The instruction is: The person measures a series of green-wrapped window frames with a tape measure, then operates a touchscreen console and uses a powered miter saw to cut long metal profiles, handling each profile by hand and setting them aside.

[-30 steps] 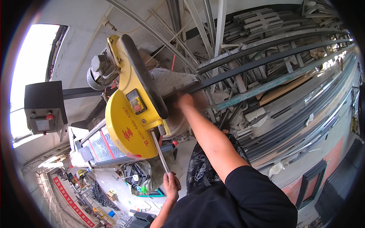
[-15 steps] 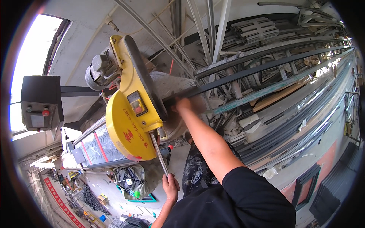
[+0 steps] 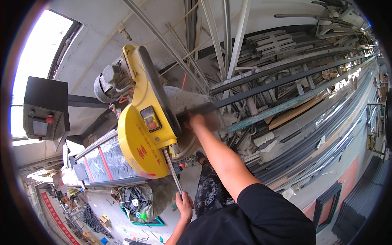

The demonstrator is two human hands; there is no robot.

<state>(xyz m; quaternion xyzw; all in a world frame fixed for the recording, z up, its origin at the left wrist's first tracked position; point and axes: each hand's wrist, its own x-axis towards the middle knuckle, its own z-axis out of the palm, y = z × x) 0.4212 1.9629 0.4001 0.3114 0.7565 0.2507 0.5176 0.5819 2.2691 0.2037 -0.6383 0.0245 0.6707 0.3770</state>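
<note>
My left hand (image 3: pixel 184 205) is closed round the steel handle bar (image 3: pixel 173 173) of a yellow cut-off saw (image 3: pixel 141 143). The saw's head has a curved guard, a small switch box (image 3: pixel 151 118) and a motor (image 3: pixel 110 83) behind it. Further off, my right hand (image 3: pixel 196 121) grips a long dark metal profile (image 3: pixel 253 90) beside the saw's black edge. Some of its fingers are hidden behind the hand. From there the profile runs away to the right over a rack. The blade cannot be made out.
A dark control box (image 3: pixel 45 108) with a red button stands at the left. Profiles and offcuts (image 3: pixel 277 34) pile up behind the rack's green-edged rail (image 3: pixel 261 116). Long bars (image 3: pixel 286 151) lie at the right. A sack of offcuts (image 3: pixel 134 200) sits on the floor below the saw.
The saw's yellow head and handle bar have dropped slightly, with my left hand following. My right hand stays at the profile. The view has shifted a little.
</note>
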